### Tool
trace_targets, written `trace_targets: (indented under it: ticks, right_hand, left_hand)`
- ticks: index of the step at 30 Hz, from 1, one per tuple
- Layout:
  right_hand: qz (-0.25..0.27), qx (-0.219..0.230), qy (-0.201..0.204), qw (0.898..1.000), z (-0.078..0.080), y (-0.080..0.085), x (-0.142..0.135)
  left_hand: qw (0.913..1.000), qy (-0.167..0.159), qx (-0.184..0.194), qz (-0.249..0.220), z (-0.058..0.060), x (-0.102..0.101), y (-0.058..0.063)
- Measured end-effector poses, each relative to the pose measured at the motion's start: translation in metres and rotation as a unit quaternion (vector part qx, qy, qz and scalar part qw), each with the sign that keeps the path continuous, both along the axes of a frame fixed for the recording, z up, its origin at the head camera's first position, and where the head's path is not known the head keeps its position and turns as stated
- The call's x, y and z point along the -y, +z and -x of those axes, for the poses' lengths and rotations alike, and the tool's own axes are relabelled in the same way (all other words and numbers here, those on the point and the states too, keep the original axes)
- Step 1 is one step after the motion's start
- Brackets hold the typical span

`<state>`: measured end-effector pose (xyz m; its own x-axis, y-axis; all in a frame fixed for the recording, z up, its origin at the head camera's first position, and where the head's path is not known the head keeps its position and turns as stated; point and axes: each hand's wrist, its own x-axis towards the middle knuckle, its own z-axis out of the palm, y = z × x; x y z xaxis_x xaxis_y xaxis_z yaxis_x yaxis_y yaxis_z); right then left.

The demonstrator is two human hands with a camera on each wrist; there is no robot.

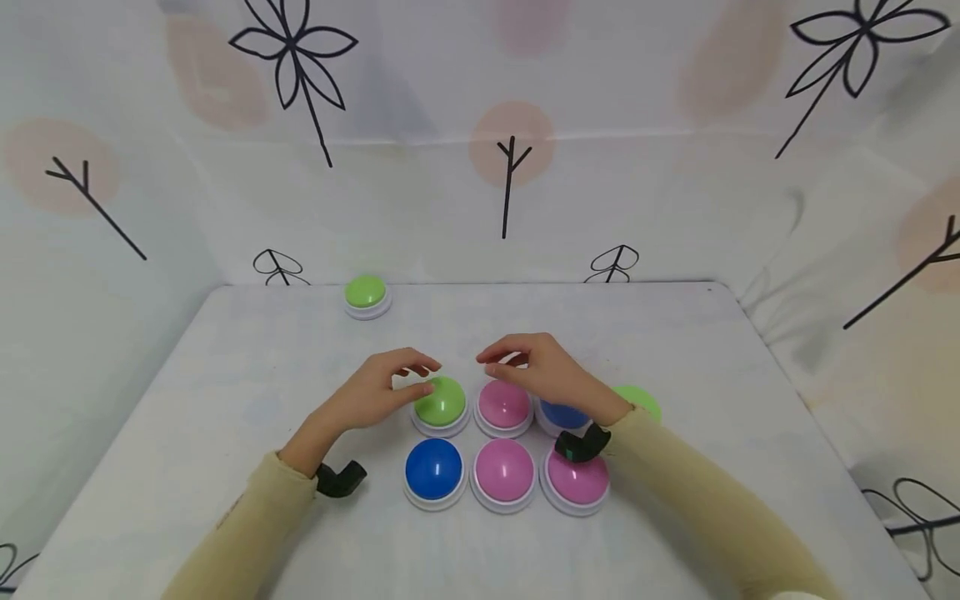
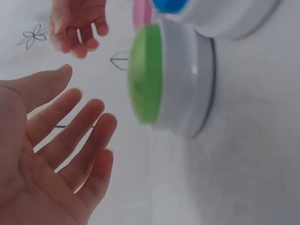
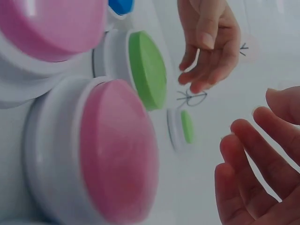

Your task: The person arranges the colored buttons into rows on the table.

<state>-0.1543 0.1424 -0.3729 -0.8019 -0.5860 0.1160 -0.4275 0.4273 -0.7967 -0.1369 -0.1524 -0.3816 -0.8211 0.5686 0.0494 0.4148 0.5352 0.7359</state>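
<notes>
In the head view, round push buttons with coloured domes on white bases stand in two rows. My left hand (image 1: 375, 390) hovers beside the back row's green button (image 1: 441, 402), thumb near its dome, fingers loosely bent and holding nothing. My right hand (image 1: 553, 372) hangs above the pink button (image 1: 504, 405) and the partly covered blue button (image 1: 564, 415), also holding nothing. The left wrist view shows a gap between the left hand (image 2: 65, 150) and the green dome. In the right wrist view, the right hand (image 3: 258, 168) is apart from the pink dome (image 3: 119, 150).
The front row has a blue button (image 1: 433, 469), a pink button (image 1: 504, 471) and another pink button (image 1: 576, 479). Beyond the right forearm a green button (image 1: 639, 400) is half hidden. A lone green button (image 1: 367, 295) stands at the back edge of the white table (image 1: 225, 350).
</notes>
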Motion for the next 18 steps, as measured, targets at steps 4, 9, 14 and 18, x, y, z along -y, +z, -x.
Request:
trace_targets:
  ticks: [4, 9, 14, 18]
  right_hand:
    - [0.006, 0.024, -0.009, 1.000, 0.017, -0.003, 0.021]
    - [0.023, 0.048, -0.016, 0.998, 0.041, -0.012, 0.040]
    - [0.038, 0.067, -0.013, 0.997, 0.060, -0.018, 0.058]
    - [0.048, 0.085, -0.003, 0.995, 0.073, -0.019, 0.071]
  left_hand:
    - [0.9990, 0.042, -0.014, -0.001, 0.005, 0.009, -0.009]
    - [0.9955, 0.088, -0.034, -0.010, 0.016, 0.021, -0.013]
    - [0.9906, 0.129, -0.040, -0.023, 0.027, 0.036, -0.017]
    - [0.9862, 0.158, -0.035, -0.034, 0.036, 0.048, -0.022]
